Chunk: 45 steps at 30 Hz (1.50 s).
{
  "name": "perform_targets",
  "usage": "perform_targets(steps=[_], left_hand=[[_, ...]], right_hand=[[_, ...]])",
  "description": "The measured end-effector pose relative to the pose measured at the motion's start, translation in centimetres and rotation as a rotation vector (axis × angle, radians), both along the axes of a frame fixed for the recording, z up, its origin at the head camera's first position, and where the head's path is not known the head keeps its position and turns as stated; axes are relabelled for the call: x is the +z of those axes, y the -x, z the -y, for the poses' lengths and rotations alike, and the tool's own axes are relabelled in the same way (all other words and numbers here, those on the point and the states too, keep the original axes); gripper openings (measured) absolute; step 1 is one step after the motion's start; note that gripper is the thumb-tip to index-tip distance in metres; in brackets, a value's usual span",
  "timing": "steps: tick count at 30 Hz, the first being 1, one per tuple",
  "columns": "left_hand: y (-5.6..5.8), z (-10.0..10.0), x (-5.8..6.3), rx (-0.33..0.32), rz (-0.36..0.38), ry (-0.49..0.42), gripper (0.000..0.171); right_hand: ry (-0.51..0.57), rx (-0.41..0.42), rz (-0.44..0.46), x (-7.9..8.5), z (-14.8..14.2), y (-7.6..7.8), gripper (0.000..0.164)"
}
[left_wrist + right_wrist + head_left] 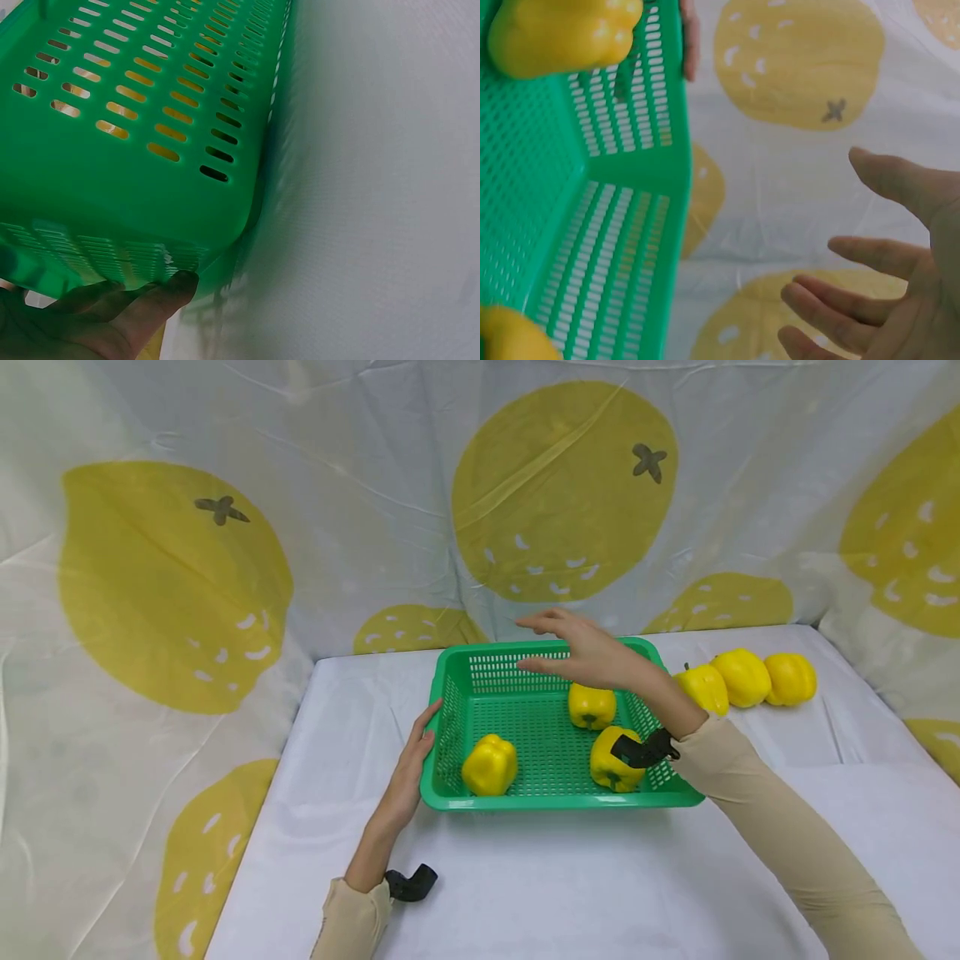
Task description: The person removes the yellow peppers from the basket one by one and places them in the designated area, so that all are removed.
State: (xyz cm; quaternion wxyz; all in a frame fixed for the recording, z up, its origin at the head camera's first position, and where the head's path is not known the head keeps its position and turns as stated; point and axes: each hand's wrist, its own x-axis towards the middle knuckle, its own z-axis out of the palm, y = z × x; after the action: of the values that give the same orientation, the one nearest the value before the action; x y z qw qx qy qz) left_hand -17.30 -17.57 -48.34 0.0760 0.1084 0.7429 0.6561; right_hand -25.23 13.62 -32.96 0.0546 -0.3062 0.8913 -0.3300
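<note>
Basket [536, 731] of green plastic, on the surface [555, 885] with three yellow peppers [490, 766] inside, seems to us light and slightly flexible, best held by its firmer rim [555, 804], while the left hand [410, 766] rests nearly straight fingers [154, 307] against its outside and the right hand [588, 647] hovers above, fingers spread, holding nothing.

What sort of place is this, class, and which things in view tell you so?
Probably a staged tabletop corner rather than a working kitchen: a fruit-print sheet hangs behind, a white cloth is spread below, and yellow peppers sit in and beside a green basket.
</note>
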Motion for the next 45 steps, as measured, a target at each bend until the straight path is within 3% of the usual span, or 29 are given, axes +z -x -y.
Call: perform_targets(steps=[4, 9, 12, 24, 29, 45], left_hand=[[0.1, 0.0, 0.0, 0.002, 0.002, 0.001, 0.049], [0.1, 0.0, 0.0, -0.010, -0.004, -0.002, 0.049], [0.1, 0.1, 0.0, -0.012, -0.003, 0.003, 0.048], [-0.1, 0.1, 0.0, -0.012, 0.004, 0.015, 0.048], [0.1, 0.0, -0.1, -0.007, 0.000, 0.013, 0.049], [-0.1, 0.0, 0.1, -0.005, -0.016, 0.016, 0.048]], right_hand=[[0.028, 0.133, 0.060, -0.8, 1.9, 0.6, 0.063], [0.114, 0.288, 0.280, -2.4, 3.3, 1.2, 0.056], [0.125, 0.360, 0.365, -3.5, 3.9, 1.4, 0.052], [0.057, 0.544, 0.452, -7.8, 5.7, 1.6, 0.045], [0.048, 0.563, 0.483, -8.4, 6.1, 1.4, 0.042], [0.036, 0.589, 0.524, -7.8, 4.2, 2.2, 0.037]])
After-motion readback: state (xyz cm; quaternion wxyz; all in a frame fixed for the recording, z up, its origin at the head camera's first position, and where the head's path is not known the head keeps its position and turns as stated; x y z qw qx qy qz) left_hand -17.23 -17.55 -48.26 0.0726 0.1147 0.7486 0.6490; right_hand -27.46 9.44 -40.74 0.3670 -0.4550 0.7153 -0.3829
